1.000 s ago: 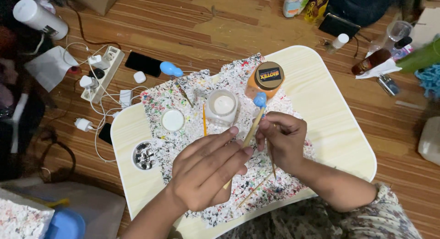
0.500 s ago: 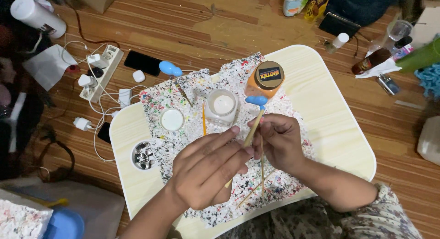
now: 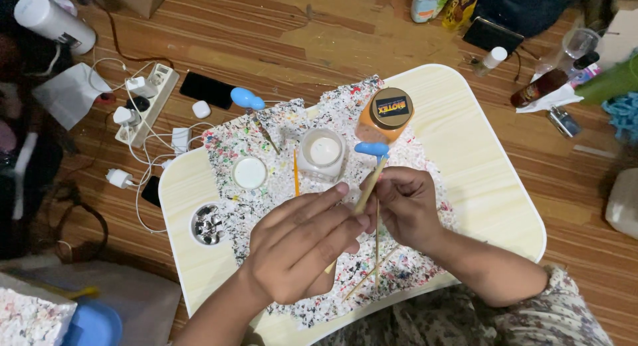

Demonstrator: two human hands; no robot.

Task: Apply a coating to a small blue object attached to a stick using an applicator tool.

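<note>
Over the paint-speckled sheet (image 3: 319, 127) on the low table (image 3: 478, 160), both hands work just below the open white jar (image 3: 323, 151). The left hand (image 3: 302, 243) and right hand (image 3: 405, 203) pinch a wooden stick (image 3: 367, 186) with a blue tip. An orange jar (image 3: 385, 115) stands right of the white jar, its lid (image 3: 250, 173) left.

Left hand (image 3: 302, 243) and right hand (image 3: 405, 206) meet at centre of pale wooden lap table (image 3: 478, 153), pinching thin wooden stick with blue blob tip (image 3: 369, 176). Paint-speckled paper sheet (image 3: 266, 137) beneath. Open glass jar of white paint (image 3: 322, 153) at 12 o'clock of hands; orange jar with dark lid (image 3: 385, 113) at 1 o'clock; round white lid (image 3: 250, 173) at 10 o'clock.
</note>
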